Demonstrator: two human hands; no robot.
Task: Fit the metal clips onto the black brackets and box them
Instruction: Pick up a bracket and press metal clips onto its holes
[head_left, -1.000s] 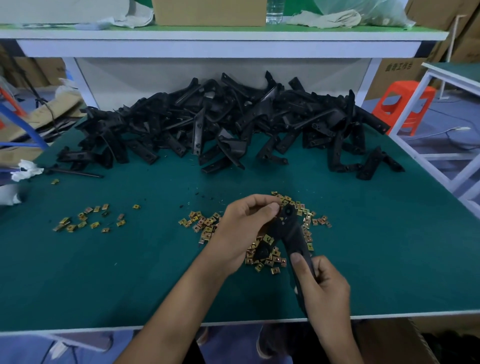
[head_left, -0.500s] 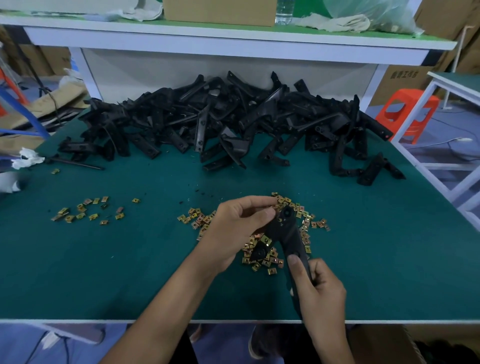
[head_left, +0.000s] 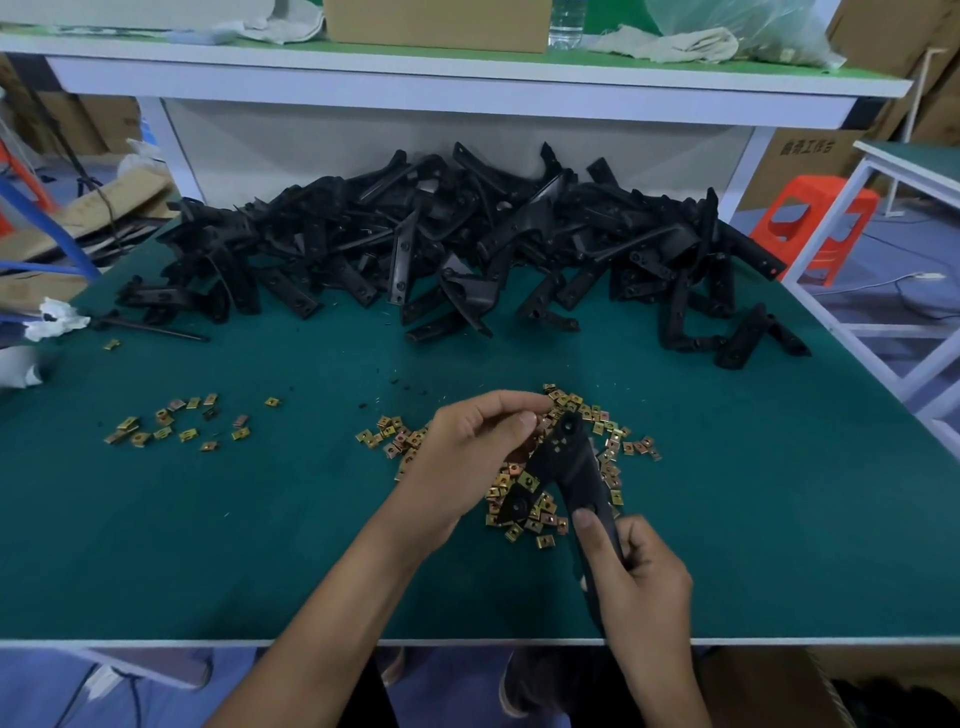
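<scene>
**Q:** State the grip.

**A:** The right hand (head_left: 644, 582) grips the near end of one bracket (head_left: 571, 467). Its fingers wrap round the bar, and its thumb lies flat along the top face. The bracket slants up and away from this grip, clear of the table (head_left: 779, 493).

**Q:** And the left hand?

**A:** The left hand (head_left: 467, 457) is at the bracket's far end, just left of it. Its fingers are curled, and the thumb and forefinger tips are closed together. I cannot tell what lies between them, if anything.

**Q:** Where are the clips?

**A:** The main scatter of clips (head_left: 608, 441) lies on the table directly under the held bracket. It spreads to both sides of the left hand's fingertips. A second, thinner scatter (head_left: 171, 421) lies well to the left of both hands.

**Q:** Where is the bracket stock?

**A:** A heap (head_left: 441, 244) of black brackets lies well beyond the grip, across the far side of the table. Some loose pieces trail off toward the right edge.

**Q:** What else is there?

**A:** Above the heap is a shelf (head_left: 467, 83) with a cardboard box (head_left: 436, 26) on it. An orange stool (head_left: 815, 218) stands off the table, far right of the grip.
</scene>
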